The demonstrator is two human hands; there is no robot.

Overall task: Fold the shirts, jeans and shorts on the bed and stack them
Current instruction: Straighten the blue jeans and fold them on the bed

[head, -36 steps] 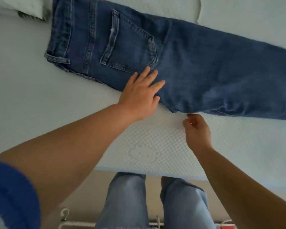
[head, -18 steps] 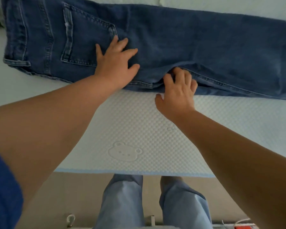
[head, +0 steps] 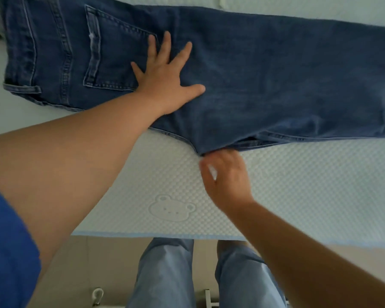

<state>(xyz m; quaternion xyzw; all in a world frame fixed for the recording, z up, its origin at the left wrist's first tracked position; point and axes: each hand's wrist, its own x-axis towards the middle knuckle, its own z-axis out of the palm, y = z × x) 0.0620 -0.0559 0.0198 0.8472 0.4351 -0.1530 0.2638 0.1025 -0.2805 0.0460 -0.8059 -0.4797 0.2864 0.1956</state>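
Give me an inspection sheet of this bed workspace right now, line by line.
Surface: bed with a white quilted pad bearing a bear emblem.
Job's things: dark blue jeans laid sideways, halved lengthwise, back pocket up.
Clutter: nothing seen.
Hands: left hand flat and spread on the jeans; right hand at the crotch seam, blurred, grip unclear.
Cables: nothing seen.
Surroundings: floor below, person's legs in light jeans.
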